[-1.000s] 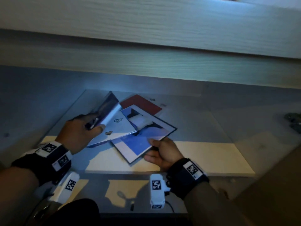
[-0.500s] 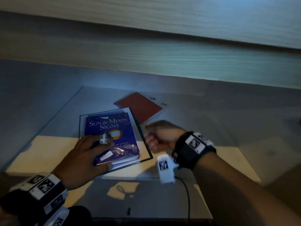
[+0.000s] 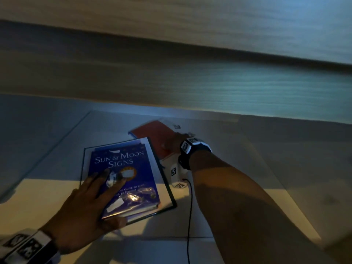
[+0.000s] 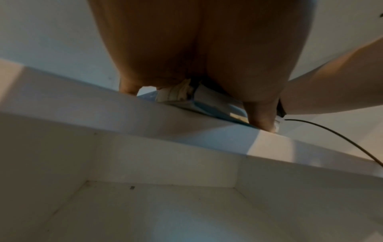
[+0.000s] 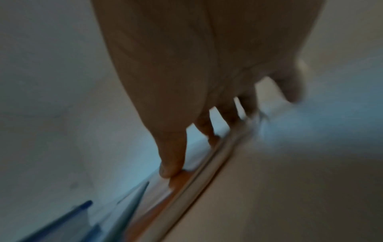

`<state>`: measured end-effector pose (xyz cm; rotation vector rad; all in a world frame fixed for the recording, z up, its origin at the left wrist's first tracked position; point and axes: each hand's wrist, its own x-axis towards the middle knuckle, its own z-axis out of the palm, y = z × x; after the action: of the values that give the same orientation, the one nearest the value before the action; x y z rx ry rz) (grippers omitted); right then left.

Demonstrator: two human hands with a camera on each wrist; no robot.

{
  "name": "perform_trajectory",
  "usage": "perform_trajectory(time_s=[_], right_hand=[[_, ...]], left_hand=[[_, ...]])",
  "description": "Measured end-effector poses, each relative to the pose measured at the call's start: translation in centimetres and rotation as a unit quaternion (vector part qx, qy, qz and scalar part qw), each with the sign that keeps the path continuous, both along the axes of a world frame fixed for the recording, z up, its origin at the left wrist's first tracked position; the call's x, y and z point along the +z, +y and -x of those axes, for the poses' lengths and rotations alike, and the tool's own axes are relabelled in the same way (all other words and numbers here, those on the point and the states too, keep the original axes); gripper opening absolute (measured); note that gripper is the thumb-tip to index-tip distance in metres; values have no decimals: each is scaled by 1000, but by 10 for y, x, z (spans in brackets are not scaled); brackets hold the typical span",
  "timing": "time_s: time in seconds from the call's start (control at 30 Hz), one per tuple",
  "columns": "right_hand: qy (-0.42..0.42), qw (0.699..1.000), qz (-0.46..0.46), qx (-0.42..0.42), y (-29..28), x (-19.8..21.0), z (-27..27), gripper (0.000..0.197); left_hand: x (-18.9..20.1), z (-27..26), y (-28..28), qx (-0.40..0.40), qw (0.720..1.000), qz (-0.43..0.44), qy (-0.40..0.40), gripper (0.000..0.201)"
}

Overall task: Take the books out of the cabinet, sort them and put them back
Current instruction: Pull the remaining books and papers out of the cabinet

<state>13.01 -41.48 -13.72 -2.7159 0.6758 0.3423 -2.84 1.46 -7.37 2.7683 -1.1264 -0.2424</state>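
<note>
while our left hand [image 3: 82, 210] lies flat on the blue "sun & moon signs" book [image 3: 123, 180], fingers straight and spread over the cover and thumb at its near edge, we aren't gripping it, just pressing. left wrist view shows the same: palm [image 4: 196, 49] on top, thumb tip down at the book's edge [image 4: 207, 104] near the shelf lip [image 4: 186, 139]. blue book sits on a larger thin book with a white border and dark edge [image 3: 162, 178], both lying flat on the cabinet shelf [image 3: 47, 149]. behind and to the right, the red book [image 3: 152, 134] lies flat, partly under that stack's far corner. our right hand [image 3: 172, 143] is on the red book's right side. right wrist view is blurred: fingers [image 5: 172, 155] extended, tips touching the red cover [image 5: 180, 181] near its edge. we can't tell whether that hand grips it. a cable [image 3: 189, 216] runs from the right wrist camera toward us.
</note>
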Motion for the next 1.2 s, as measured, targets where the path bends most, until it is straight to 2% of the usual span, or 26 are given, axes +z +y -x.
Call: perform_trajectory(time_s=[0.07,0.23,0.33,0.4,0.5,0.6,0.7,0.73,0.8,0.83,0.9,0.97,1.0,1.07,1.1,1.2], right_hand=[[-11,1000,19,-21,5,19,32,95],[-13,997,55,-56,34,79,131,124],[8,996,11,-86,32,98,174,147],[17,995,-8,-95,27,107,194,146],[58,994,41,-84,32,124,216,141],[89,993,65,-54,31,136,224,120],[71,995,51,-54,32,137,225,102],[44,996,36,-68,32,130,224,107],[7,994,11,-110,36,112,225,135],[2,991,11,-130,39,104,228,144],[19,987,35,-156,39,93,234,147],[39,987,39,-149,35,94,243,144],[38,988,15,-150,31,95,247,137],[2,986,-68,-153,22,100,255,107],[-17,983,-97,-154,18,101,259,93],[-69,968,-183,-154,4,99,272,71]], left_hand=[[0,-1,0,-3,1000,-1,-2,98],[6,-5,5,13,999,46,27,97],[8,-12,9,22,998,51,43,100],[12,-16,11,23,997,57,48,104],[19,-15,12,22,996,46,66,104],[36,-2,0,40,997,50,52,97],[62,24,-43,33,993,114,11,78],[70,33,-64,18,991,128,33,73],[76,41,-108,-4,983,130,130,73],[73,38,-127,1,977,122,177,77],[62,28,-157,39,960,121,248,83],[53,20,-175,93,942,158,282,69],[51,17,-181,112,929,193,296,55],[44,11,-192,157,874,285,361,34],[43,12,-195,180,842,321,395,29],[43,23,-203,208,784,394,432,22]])
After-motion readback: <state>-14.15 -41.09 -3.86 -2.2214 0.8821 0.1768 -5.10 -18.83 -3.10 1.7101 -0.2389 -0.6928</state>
